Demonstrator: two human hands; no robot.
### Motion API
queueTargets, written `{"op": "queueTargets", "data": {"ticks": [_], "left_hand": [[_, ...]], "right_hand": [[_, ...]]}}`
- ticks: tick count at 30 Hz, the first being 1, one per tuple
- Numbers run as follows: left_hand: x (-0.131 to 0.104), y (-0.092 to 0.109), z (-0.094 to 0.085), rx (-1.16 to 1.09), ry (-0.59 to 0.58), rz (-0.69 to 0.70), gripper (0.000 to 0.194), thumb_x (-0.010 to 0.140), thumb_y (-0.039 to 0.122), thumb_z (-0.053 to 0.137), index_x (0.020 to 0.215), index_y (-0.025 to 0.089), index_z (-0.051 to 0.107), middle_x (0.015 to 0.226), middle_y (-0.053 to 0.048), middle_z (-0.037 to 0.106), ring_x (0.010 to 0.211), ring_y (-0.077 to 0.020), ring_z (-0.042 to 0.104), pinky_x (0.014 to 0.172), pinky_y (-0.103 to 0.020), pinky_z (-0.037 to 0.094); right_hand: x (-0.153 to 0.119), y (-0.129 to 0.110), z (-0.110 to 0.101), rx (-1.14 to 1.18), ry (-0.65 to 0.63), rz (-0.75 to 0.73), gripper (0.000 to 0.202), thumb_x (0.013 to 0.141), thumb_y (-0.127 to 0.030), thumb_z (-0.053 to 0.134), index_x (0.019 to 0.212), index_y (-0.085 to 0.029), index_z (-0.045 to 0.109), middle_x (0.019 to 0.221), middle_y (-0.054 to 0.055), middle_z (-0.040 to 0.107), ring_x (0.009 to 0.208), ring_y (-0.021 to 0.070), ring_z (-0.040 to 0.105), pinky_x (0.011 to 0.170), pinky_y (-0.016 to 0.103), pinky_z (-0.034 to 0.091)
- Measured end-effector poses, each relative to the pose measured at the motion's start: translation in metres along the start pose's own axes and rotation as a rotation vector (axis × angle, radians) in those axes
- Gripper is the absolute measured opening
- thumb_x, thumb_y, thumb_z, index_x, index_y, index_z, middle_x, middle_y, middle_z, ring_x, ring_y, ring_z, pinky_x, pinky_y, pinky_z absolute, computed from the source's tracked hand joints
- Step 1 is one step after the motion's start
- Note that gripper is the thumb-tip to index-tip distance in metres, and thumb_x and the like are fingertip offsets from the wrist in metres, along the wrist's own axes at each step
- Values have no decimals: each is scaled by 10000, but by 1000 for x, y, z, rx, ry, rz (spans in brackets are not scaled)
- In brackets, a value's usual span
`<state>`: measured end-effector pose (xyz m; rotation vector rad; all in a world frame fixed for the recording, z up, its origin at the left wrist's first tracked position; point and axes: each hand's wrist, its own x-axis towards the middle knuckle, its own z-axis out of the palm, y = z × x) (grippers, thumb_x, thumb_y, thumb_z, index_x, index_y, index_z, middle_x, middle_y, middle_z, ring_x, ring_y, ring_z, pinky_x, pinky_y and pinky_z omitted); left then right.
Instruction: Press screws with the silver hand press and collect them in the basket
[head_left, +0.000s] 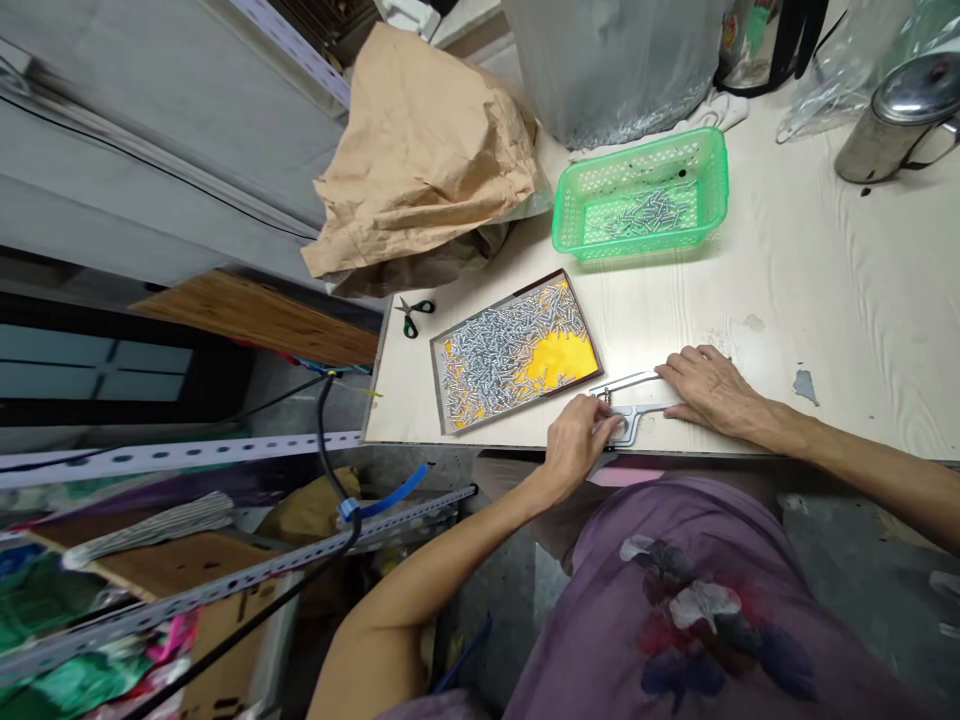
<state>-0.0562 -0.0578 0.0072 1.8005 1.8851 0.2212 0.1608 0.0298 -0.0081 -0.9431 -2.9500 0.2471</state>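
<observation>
A flat silver-grey metal frame [639,411] with two long arms lies at the table's front edge. At its left end, my left hand [579,440] is closed in a pinch, and what sits between the fingertips is hidden. A small dark coiled or linked piece [606,396] shows just above those fingers. My right hand [709,392] grips the frame's right end, fingers over the upper arm and thumb by the lower one. Left of the frame is a shallow tray [592,376] with a yellow bottom, holding many small, thin silver metal pieces [491,350], heaped mostly toward its left side.
Behind the tray stands a green plastic basket [564,245] with more silver pieces. Small scissors [409,318] lie at the table's left edge. Brown crumpled paper [427,150], a large plastic-wrapped container [615,70] and a metal jug [889,125] stand further back. A cable [324,430] hangs at left.
</observation>
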Motion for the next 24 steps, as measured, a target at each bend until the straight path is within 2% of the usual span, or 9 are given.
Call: {"op": "queueTargets", "data": {"ticks": [2, 4, 6, 8, 13, 19, 24], "left_hand": [[11, 7, 7, 108, 13, 214, 282, 893, 351, 611, 1108, 170, 583, 1094, -109, 645, 1028, -236, 586, 883, -362, 484], [26, 13, 15, 186, -16, 368, 446, 883, 363, 625, 1258, 160, 495, 1262, -157, 577, 1138, -274, 535, 959, -424, 458], [41, 18, 20, 233, -74, 463, 545, 879, 344, 628, 1339, 148, 412, 1337, -178, 521, 1179, -290, 506, 990, -455, 438], [52, 20, 21, 260, -136, 518, 582, 877, 330, 626, 1366, 145, 371, 1317, -171, 523, 1160, -288, 511, 983, -458, 439], [64, 28, 13, 333, -216, 552, 641, 844, 384, 667, 1345, 105, 381, 1208, -156, 549, 1104, -294, 510, 924, -436, 458], [65, 39, 9, 357, -257, 545, 323, 898, 343, 601, 1117, 118, 527, 1075, -125, 573, 1060, -278, 510, 876, -401, 458], [63, 38, 13, 364, -268, 520, 244, 929, 320, 556, 1082, 130, 548, 1045, -116, 588, 1038, -267, 518, 865, -399, 465]], "right_hand": [[0, -1, 1, 9, 13, 5, 330, 819, -350, 692, 1041, -120, 612, 970, 124, 641, 904, 259, 518, 780, 356, 323], [-1, -1, 1, 28, 22, 8, 359, 808, -341, 703, 1066, -111, 605, 974, 125, 636, 910, 260, 522, 781, 359, 339], [-3, -1, 2, 56, 22, 14, 401, 792, -335, 718, 1100, -113, 591, 986, 124, 633, 916, 264, 528, 788, 362, 364], [-5, 1, 1, 85, 22, 25, 465, 780, -337, 726, 1159, -122, 562, 1032, 130, 628, 929, 270, 533, 788, 364, 390], [-10, 2, -4, 76, -23, 75, 522, 760, -336, 752, 1176, -100, 545, 1088, 151, 615, 955, 282, 536, 786, 370, 408], [-7, -1, -9, 14, -78, 116, 377, 794, -272, 740, 1089, -80, 605, 1003, 137, 632, 914, 264, 540, 747, 341, 389], [-5, -2, -7, 31, -136, 103, 162, 852, -215, 671, 966, -102, 647, 945, 116, 636, 901, 250, 549, 731, 326, 377]]}}
